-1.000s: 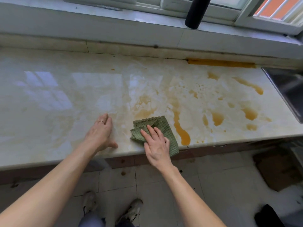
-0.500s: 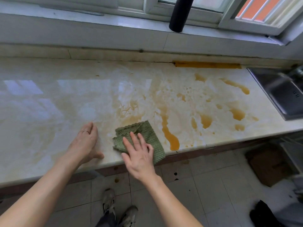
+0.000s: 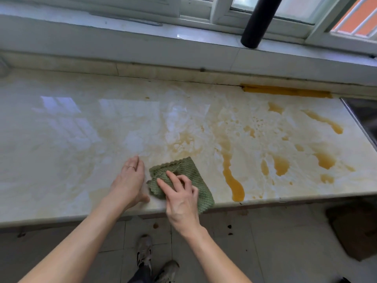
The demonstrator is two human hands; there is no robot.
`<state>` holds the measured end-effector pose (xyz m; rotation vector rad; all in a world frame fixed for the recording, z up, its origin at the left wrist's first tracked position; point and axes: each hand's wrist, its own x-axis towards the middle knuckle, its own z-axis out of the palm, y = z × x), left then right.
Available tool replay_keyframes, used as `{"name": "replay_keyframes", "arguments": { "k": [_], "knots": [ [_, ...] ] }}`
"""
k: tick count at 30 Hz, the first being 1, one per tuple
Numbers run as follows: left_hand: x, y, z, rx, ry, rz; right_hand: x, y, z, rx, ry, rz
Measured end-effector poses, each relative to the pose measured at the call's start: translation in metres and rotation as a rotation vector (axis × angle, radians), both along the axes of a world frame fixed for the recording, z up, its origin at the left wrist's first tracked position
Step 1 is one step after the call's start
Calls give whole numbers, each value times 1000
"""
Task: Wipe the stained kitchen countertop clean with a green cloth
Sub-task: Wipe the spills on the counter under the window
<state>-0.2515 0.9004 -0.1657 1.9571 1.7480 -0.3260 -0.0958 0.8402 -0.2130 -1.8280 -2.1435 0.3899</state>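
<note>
A pale marble countertop (image 3: 81, 139) carries orange-brown stains on its right half, among them a long streak (image 3: 232, 180) that runs to the front edge. A folded green cloth (image 3: 195, 174) lies near the front edge, left of that streak, with one corner hanging over the edge. My right hand (image 3: 181, 201) presses down on the cloth, fingers spread and slightly bent, and the fabric bunches under them. My left hand (image 3: 128, 180) rests flat on the counter just left of the cloth, thumb at the edge.
A steel sink (image 3: 365, 119) borders the counter on the right. A black cylinder (image 3: 257, 23) stands on the window sill behind. A yellow strip (image 3: 285, 91) lines the back edge. A cardboard box (image 3: 355, 227) sits on the tiled floor.
My right hand has slid the cloth left, away from the long streak and up beside my left hand. The left hand has stayed flat on the counter.
</note>
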Motion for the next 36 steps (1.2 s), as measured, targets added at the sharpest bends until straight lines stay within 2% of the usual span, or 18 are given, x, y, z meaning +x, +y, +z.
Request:
{"name": "replay_keyframes", "arguments": {
  "k": [4,8,11,17,19,23,27,29,33,36],
  "knots": [
    [-1,0,0,1,7,0,12,36,-2,-22,-52,50],
    [0,-1,0,13,25,4,57,70,4,-108,-26,-220],
    [0,-2,-3,17,32,7,50,68,10,-40,32,-353],
    [1,0,-2,38,5,7,-16,49,4,3,14,31],
    [2,-2,0,43,8,8,-2,69,2,-21,-15,20],
    [0,-3,3,43,3,18,47,108,4,-57,-76,-210],
    [0,-1,6,54,15,16,60,111,12,-25,-8,-391],
    [3,2,8,67,15,22,32,92,8,28,3,-325],
    [5,19,13,118,1,45,-8,79,-4,51,-59,-51],
    [3,37,18,119,-15,49,14,113,-1,9,-121,-101]
  ]
}}
